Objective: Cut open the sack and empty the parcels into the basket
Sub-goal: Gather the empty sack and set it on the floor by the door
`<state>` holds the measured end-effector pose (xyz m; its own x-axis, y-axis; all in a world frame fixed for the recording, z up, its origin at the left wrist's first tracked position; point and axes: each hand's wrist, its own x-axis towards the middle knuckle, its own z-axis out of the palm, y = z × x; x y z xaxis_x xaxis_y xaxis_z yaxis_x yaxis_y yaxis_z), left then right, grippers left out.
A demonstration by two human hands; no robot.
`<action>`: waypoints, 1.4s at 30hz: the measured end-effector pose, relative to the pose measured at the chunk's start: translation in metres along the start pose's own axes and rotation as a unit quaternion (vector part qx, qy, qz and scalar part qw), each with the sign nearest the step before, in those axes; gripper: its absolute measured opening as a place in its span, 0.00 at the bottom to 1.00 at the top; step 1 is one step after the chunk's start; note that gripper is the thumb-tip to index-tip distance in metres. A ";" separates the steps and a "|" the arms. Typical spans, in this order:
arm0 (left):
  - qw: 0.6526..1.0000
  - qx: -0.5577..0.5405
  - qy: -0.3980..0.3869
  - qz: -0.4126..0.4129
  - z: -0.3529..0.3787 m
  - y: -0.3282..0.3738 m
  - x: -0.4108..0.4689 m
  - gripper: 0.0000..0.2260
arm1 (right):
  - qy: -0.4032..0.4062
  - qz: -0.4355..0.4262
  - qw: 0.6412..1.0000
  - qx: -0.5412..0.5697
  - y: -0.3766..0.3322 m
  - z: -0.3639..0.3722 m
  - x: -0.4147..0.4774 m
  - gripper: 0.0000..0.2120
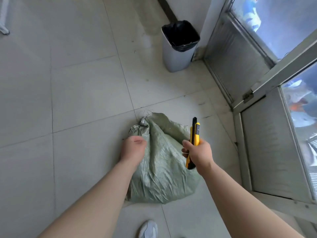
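Observation:
A pale green woven sack lies on the tiled floor in front of me, its tied neck pointing away. My left hand rests on the sack's left side below the neck, fingers curled under; whether it grips the fabric is hidden. My right hand hovers over the sack's right edge and holds a yellow and black utility knife with its tip pointing away from me. No basket or parcels are visible.
A white bin with a black liner stands on the floor beyond the sack, near the wall. A metal-framed door with glass panes runs along the right. My shoe is at the bottom edge.

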<state>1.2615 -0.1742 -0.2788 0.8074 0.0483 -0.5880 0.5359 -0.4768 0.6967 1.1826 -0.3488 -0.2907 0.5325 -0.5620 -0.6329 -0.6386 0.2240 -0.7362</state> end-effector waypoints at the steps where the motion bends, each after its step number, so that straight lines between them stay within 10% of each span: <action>1: 1.000 -0.010 -0.005 0.007 -0.004 0.011 -0.010 0.05 | -0.001 0.003 1.000 0.021 -0.009 -0.007 -0.012 0.07; 16: 0.912 0.161 -0.198 0.321 -0.038 0.205 -0.257 0.07 | 0.160 -0.086 0.980 0.086 -0.120 -0.176 -0.276 0.06; 30: 0.568 0.336 -0.366 0.656 0.076 0.169 -0.552 0.09 | 0.473 -0.059 0.877 0.050 0.007 -0.369 -0.523 0.05; 42: 0.324 0.342 -0.529 0.706 0.172 -0.010 -0.835 0.09 | 0.668 0.120 0.721 0.141 0.239 -0.471 -0.760 0.07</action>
<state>0.5393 -0.3611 0.1349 -0.6015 -0.7970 0.0538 -0.6552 0.5308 0.5375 0.3637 -0.2431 0.1267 -0.7046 -0.7033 -0.0940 -0.3850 0.4902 -0.7820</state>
